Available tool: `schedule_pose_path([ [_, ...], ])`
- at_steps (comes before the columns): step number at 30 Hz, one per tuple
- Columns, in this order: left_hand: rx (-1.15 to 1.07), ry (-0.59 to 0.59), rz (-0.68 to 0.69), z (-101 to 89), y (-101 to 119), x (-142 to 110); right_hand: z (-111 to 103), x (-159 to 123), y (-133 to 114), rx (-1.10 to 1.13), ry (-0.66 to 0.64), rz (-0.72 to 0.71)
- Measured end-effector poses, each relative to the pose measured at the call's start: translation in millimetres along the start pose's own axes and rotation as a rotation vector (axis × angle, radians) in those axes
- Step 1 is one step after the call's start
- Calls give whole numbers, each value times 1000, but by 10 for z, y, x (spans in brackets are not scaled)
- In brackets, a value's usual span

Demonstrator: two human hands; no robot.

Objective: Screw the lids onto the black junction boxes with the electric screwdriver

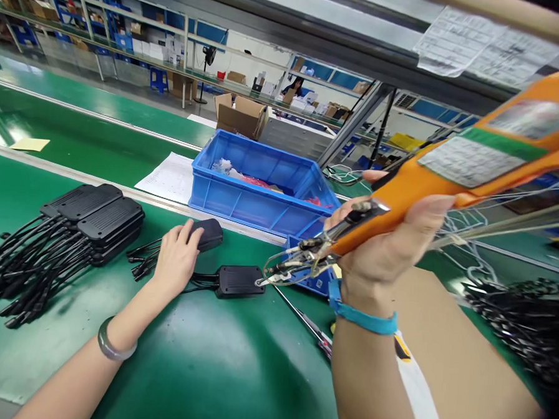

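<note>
My right hand (390,240) is closed round an orange handheld device (402,185) with labels on its back, raised and tilted over the bench. Several thin wires hang in a tangle from its lower end. They reach down to the right end of a black box with cables (241,281), which lies flat; whether they touch it I cannot tell. My left hand (178,254) rests with curved fingers on a second black box (209,234), gripping its near left end. Cables from this box run out to the left, partly behind the hand.
Several similar boxes (113,219) are stacked on the left, cables toward me. Behind my hands stands a blue bin (256,202), with a paper sheet (171,177) beside it. A screwdriver-like tool (308,323), cardboard (450,343) and black cables (517,316) lie to the right.
</note>
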State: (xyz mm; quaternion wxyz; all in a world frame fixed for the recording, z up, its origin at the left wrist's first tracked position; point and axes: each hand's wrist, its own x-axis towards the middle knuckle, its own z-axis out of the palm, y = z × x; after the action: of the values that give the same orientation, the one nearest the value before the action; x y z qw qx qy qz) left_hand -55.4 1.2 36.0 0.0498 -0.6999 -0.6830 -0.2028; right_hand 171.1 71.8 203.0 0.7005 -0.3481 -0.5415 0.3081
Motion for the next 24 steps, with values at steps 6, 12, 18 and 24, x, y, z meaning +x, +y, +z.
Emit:
schedule_pose_path([
  [6, -353, -260, 310, 110, 356, -220, -104, -260, 310, 73, -70, 54],
  [12, -352, -353, 275, 207, 397, -288, -158, -395, 447, 67, -86, 80],
  [18, -376, -376, 220, 203, 422, -286, -183, -446, 475, 112, -94, 94],
  [24, -335, -389, 205, 178, 454, -275, -214, -571, 454, 133, -78, 143],
])
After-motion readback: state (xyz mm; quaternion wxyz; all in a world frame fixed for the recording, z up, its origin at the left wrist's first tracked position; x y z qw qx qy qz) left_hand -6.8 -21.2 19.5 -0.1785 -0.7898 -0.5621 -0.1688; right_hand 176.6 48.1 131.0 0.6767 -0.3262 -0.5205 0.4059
